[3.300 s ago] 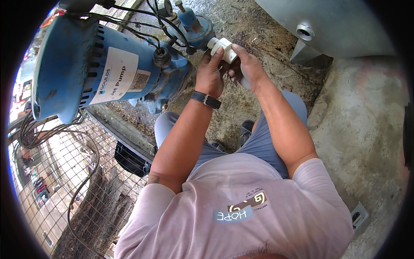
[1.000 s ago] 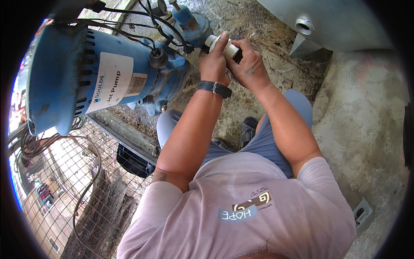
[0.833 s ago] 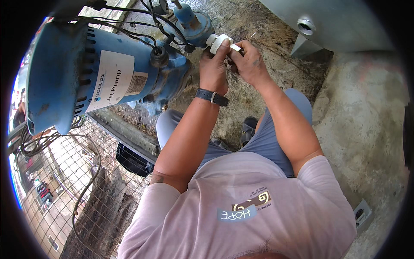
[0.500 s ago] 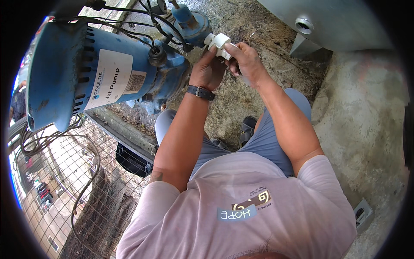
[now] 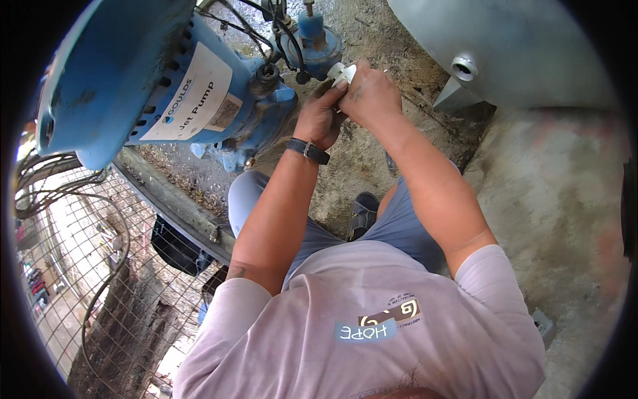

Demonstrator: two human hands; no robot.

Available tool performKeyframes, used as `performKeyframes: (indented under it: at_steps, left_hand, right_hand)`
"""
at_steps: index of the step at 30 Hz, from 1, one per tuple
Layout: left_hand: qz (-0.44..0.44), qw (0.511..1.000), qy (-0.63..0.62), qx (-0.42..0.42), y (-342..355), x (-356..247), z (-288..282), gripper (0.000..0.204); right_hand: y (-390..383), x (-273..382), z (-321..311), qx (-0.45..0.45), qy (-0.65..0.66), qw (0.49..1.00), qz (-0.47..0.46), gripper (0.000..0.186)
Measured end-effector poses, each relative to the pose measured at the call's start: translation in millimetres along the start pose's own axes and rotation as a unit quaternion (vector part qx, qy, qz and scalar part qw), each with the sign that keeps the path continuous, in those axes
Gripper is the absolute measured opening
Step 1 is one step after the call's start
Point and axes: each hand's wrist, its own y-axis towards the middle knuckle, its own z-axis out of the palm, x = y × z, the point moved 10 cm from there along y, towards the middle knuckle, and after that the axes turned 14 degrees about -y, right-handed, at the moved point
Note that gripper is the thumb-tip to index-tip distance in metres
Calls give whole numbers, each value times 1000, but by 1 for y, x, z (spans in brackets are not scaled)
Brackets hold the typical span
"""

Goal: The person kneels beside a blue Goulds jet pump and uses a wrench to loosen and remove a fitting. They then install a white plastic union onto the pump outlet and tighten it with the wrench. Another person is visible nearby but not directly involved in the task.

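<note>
A white plastic pipe fitting [image 5: 349, 74] shows only in part between my hands, beside the blue pump's round end housing [image 5: 320, 52]. My left hand [image 5: 319, 114] is closed with its thumb along the fitting's near side, a dark strap on the wrist. From the right, my right hand [image 5: 373, 94] wraps over the fitting with its back turned up, hiding most of it. Whether the fitting is joined to the housing cannot be made out. The blue water pump [image 5: 249, 70] lies to the left of my hands.
Black cables [image 5: 286, 33] hang over the pump. At the upper right stands a grey metal tank [image 5: 512, 46] with a round threaded port [image 5: 464, 68]. Wire mesh [image 5: 119, 286] lies at the lower left, beyond a concrete edge [image 5: 169, 193]. Rough concrete floor [image 5: 325, 193] lies beneath me.
My right hand has turned over and moved round the fitting, covering more of it. My left hand keeps its hold. The view has shifted, so the pump appears farther right.
</note>
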Motion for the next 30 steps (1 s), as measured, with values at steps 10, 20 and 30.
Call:
performKeyframes:
  at_steps: [10,20,30]
  left_hand:
    - [123,967,117,-191,-16,-23,31,30]
    - [100,981,84,-145,-38,-24,-6,30]
    - [52,995,50,-64,-15,-9,-7,41]
  right_hand:
    - [21,-17,69,309,461,832,-11,29]
    - [0,5,-2,-55,-21,998,7,56]
    - [27,-13,53,250,373,893,-30,43]
